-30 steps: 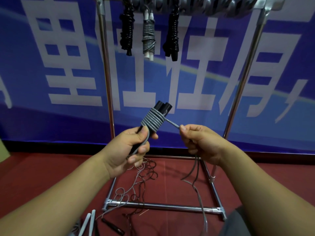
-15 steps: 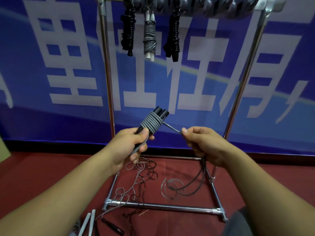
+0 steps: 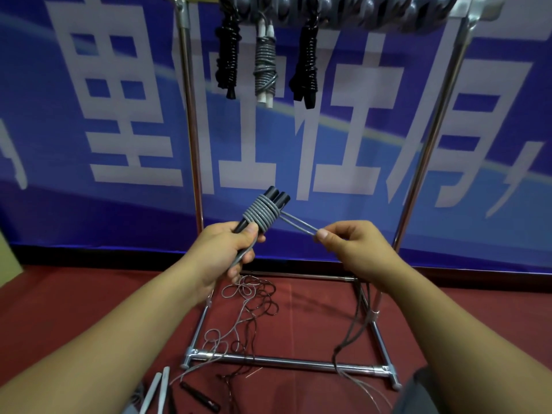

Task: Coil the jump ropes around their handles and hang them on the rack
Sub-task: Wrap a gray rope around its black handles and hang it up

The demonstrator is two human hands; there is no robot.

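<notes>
We hold a pair of black cylindrical jump-rope handles (image 3: 276, 196) side by side, tilted up and to the right, in front of the lower half of the rack. A grey plastic-coated rope (image 3: 260, 213) is wound round them in tight, neat turns just above our left hand (image 3: 222, 252). That hand has its fingers and thumb curled round the lower part of the handles, and a strand of the same grey rope runs down through the grip. From the coil, two parallel strands stretch to the right to our right hand (image 3: 355, 248), where thumb and forefinger pinch them at the fold; the other fingers are curled in, and the slack hangs below the hand toward the floor.

Behind the hands stands a chrome tube rack (image 3: 191, 138) with two uprights and a rectangular base frame on the floor. From its top bar hang three bundles already wound: a black coiled rope at the left (image 3: 228, 59), a grey rope on white handles in the middle (image 3: 265, 67), and another black coiled rope at the right (image 3: 307, 59).

On the dark red carpet (image 3: 74, 297), inside the base frame, lies a loose tangle of thin grey and dark ropes (image 3: 254, 300). Near the bottom edge lie two white handles (image 3: 158, 389) and a black handle (image 3: 198, 397). A blue banner with large white characters (image 3: 128, 130) covers the wall behind.
</notes>
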